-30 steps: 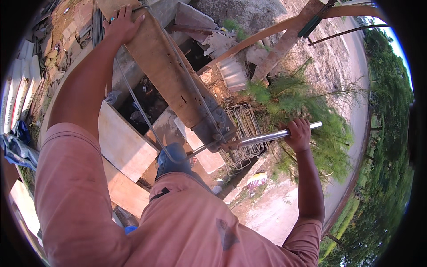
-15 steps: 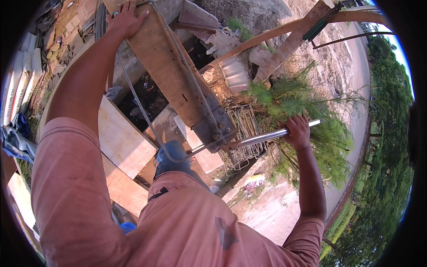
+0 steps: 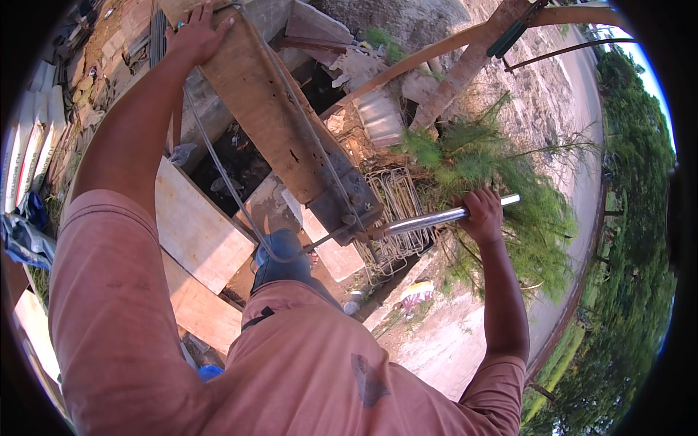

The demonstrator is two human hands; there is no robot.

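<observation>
My left hand [image 3: 190,35] lies with fingers apart on the top of a long worn wooden plank [image 3: 262,109]. A bent steel rod [image 3: 283,254] runs along and beside the plank, turning in a loop below it and crossing a dark metal fixture [image 3: 342,200] at the plank's lower end. My right hand [image 3: 480,214] grips a shiny steel pipe [image 3: 429,219], which joins that fixture at a rusty end. Beneath the pipe lies a pile of bent wire rectangles [image 3: 396,189].
Bushy green branches [image 3: 523,254] surround my right hand. Crossed timbers [image 3: 465,65] stand upper right. Pale boards [image 3: 200,229], dark pits [image 3: 225,160] and rubble lie below the plank. Long white stacked items [image 3: 33,145] are at left; a road [image 3: 582,109] and trees run along the right.
My right hand and the pipe's outer end have shifted slightly up and left in the view. My left hand stays on the plank; otherwise little differs beyond a slight shift of the view.
</observation>
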